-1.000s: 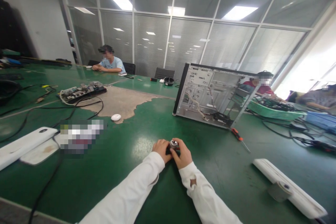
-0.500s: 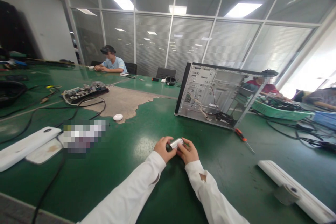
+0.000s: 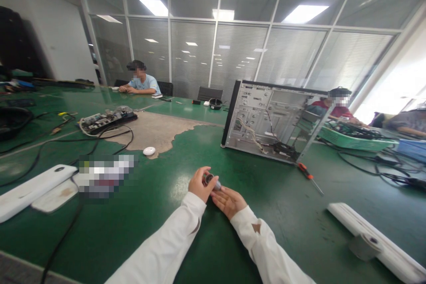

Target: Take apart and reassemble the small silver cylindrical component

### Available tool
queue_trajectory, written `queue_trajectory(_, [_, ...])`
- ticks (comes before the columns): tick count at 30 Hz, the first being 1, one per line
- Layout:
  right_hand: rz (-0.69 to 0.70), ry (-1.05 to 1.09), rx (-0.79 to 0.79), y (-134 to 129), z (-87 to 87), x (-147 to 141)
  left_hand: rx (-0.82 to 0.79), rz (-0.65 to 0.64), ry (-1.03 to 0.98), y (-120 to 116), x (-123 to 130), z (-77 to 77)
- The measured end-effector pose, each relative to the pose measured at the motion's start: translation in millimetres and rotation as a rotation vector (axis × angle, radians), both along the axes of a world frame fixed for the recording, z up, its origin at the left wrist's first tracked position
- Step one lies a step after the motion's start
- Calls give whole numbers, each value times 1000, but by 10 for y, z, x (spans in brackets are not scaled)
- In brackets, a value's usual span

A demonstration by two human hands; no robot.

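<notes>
Thumb and fingers of my left hand (image 3: 199, 186) are closed around a small silvery-grey cylinder (image 3: 217, 184), tilted above the table, with a dark end towards the left. Its exact kind I cannot make out, since my fingers cover part of it. My right hand (image 3: 230, 203) is palm up just below, fingers stretched out and their tips at the cylinder's lower side; it does not grip. Both hands are over the green table (image 3: 159, 230).
Ahead right stands an opened computer case (image 3: 266, 120), with a red-handled screwdriver (image 3: 306, 171) by its corner. A long white part (image 3: 392, 244) lies right; white covers (image 3: 36, 186) and cables lie left. A circuit assembly (image 3: 108, 120) and white disc (image 3: 149, 151) are farther off. Other people sit around.
My right hand has turned palm up and its fingers have come off the cylinder's right end. My left hand has tilted the cylinder and shifted slightly left.
</notes>
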State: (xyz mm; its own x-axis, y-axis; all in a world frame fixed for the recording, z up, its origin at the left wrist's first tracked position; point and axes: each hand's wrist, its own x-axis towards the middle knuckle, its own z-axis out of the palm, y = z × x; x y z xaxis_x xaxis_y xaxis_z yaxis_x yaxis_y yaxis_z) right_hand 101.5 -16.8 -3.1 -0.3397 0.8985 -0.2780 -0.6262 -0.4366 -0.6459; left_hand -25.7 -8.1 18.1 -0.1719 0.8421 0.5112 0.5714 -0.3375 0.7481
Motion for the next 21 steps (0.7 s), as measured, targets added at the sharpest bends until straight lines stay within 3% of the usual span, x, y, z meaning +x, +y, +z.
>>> queue_trajectory(11, [14, -28, -84, 29, 16, -11, 127, -264, 98, -111, 57, 68])
queue_trajectory(21, [48, -4, -147, -48, 196, -1, 159, -317, 118, -113, 65, 45])
